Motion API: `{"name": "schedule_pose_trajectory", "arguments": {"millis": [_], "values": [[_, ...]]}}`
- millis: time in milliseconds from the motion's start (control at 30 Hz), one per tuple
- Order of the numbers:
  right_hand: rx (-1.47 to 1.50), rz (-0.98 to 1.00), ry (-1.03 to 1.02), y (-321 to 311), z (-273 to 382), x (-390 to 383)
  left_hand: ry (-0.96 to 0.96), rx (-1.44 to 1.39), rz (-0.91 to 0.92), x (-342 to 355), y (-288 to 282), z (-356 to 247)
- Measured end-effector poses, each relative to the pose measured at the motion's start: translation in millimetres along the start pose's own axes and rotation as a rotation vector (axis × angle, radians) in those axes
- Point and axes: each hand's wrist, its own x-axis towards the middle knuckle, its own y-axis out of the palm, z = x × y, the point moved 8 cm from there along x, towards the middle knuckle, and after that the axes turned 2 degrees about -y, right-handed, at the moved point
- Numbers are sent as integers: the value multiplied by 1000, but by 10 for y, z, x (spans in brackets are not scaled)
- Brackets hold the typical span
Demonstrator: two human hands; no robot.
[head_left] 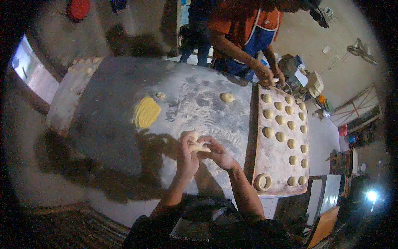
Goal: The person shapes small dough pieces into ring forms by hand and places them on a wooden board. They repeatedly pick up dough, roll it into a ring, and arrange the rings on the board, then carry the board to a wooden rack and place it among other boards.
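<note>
My left hand (188, 154) and my right hand (219, 153) meet over the near middle of the dark, flour-dusted table (112, 137). Between them they hold a pale piece of dough (200, 148), with the fingers of both hands curled round it. Part of the dough is hidden by the fingers. Beyond my left hand lies a mound of yellow filling or crumbly paste (147, 112), with a small pale lump (160, 95) just past it. One round dough ball (226, 97) rests farther off, on the floured area.
To the right, a floured board (275, 157) carries rows of dough rounds and a ring-shaped piece (269, 182) at its near corner. Across the table a co-worker's hands (265, 74) work a pale piece. Another board (68, 93) with small pieces stands at the far left.
</note>
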Motion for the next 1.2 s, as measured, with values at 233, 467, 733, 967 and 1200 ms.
{"name": "schedule_pose_trajectory", "arguments": {"millis": [233,467,733,967,1200], "values": [[-634,-243,-24,-134,490,-416,-331,-1055,360,-197,470,-73],[195,-73,-220,-66,868,-555,156,266,255,-222,882,-521],[202,-353,-272,-692,1163,-1283,46,-118,380,-444,1517,-803],[495,-376,-415,-1164,1260,-1709,47,-86,481,-641,2217,-1089],[177,-281,-579,-1426,1565,-1935,168,-28,475,-796,2619,-1449]]}}
